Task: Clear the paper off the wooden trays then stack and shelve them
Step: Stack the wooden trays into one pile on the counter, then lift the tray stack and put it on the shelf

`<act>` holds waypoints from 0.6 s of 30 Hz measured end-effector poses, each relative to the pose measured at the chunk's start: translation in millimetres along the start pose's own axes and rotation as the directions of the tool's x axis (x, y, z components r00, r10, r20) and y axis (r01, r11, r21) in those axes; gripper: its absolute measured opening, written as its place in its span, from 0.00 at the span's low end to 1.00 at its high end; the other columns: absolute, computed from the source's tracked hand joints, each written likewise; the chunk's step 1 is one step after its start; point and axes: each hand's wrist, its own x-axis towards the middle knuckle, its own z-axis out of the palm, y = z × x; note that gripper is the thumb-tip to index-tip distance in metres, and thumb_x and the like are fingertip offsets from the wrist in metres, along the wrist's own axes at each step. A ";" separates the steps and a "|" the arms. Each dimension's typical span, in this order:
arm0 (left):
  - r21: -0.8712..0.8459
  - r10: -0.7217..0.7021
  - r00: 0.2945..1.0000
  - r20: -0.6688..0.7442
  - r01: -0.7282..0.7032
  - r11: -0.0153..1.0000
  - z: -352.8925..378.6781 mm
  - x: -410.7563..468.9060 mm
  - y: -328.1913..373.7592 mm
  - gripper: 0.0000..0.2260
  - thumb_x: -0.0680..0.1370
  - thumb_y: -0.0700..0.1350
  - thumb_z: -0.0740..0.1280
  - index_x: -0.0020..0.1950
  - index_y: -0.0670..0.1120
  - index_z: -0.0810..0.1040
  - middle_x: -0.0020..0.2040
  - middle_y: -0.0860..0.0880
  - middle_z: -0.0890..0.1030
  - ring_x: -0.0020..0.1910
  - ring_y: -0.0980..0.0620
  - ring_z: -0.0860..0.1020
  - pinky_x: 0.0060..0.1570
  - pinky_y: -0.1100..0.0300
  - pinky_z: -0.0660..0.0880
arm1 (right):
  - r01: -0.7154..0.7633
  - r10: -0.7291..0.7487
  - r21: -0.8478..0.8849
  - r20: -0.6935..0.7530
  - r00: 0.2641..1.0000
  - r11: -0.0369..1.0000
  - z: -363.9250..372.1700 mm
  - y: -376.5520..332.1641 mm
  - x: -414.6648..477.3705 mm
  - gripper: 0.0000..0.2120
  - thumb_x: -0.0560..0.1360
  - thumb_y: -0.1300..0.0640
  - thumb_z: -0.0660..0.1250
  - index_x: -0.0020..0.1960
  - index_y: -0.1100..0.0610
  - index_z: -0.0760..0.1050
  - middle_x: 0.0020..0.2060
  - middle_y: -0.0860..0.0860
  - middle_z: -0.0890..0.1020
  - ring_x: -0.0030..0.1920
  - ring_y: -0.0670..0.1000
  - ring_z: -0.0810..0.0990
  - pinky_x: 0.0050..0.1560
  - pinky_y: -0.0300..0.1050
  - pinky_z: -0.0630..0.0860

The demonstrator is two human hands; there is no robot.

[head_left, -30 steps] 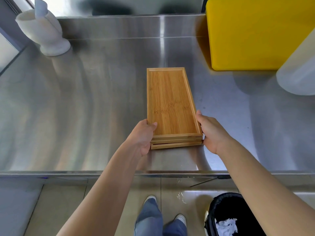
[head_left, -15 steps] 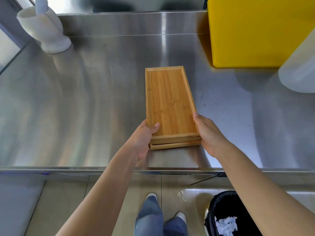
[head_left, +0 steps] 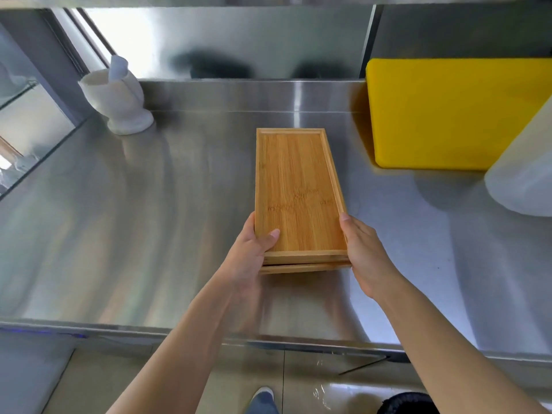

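A stack of wooden trays (head_left: pixel 295 186) is held lengthwise over the middle of the steel counter (head_left: pixel 119 234). No paper lies on the top tray. My left hand (head_left: pixel 251 258) grips the stack's near left corner, thumb on the top tray's floor. My right hand (head_left: pixel 364 252) clasps the near right side. The near end looks raised a little off the counter, with a blurred reflection beneath it.
A white mortar with a pestle (head_left: pixel 116 100) stands at the back left. A yellow board (head_left: pixel 448 112) leans at the back right, with a white container (head_left: pixel 525 174) in front of it. A black bin (head_left: pixel 409 403) sits on the floor below right. A steel shelf edge (head_left: pixel 268 0) runs overhead.
Both hands have lifted the tray stack slightly off the counter. My head has tilted up, so the back wall and overhead shelf edge now show and the bin has slid low.
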 end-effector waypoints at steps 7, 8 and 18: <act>0.031 0.098 0.995 -0.033 -0.097 0.995 -29.0 39.7 84.1 0.15 0.79 0.43 0.59 0.66 0.48 0.70 0.61 0.48 0.79 0.59 0.47 0.77 0.64 0.47 0.70 | 0.121 -0.120 0.020 -0.022 0.993 0.993 30.4 -92.5 24.9 0.20 0.80 0.45 0.50 0.68 0.52 0.63 0.61 0.50 0.73 0.64 0.53 0.71 0.70 0.55 0.65; 0.034 0.116 0.993 -0.033 -0.114 0.993 -35.4 48.9 99.8 0.14 0.79 0.43 0.60 0.65 0.48 0.71 0.60 0.47 0.80 0.58 0.46 0.78 0.64 0.47 0.71 | 0.141 -0.140 0.021 -0.034 0.990 0.990 37.3 -108.4 31.0 0.20 0.80 0.44 0.50 0.68 0.51 0.63 0.60 0.50 0.73 0.63 0.53 0.71 0.69 0.55 0.65; 0.042 0.257 0.966 -0.026 -0.256 0.966 -94.7 151.6 273.8 0.14 0.78 0.42 0.62 0.64 0.42 0.72 0.59 0.43 0.79 0.58 0.43 0.77 0.61 0.43 0.73 | 0.312 -0.302 0.079 -0.123 0.945 0.947 93.0 -277.0 128.9 0.21 0.78 0.44 0.54 0.66 0.54 0.68 0.60 0.54 0.76 0.58 0.57 0.74 0.65 0.57 0.68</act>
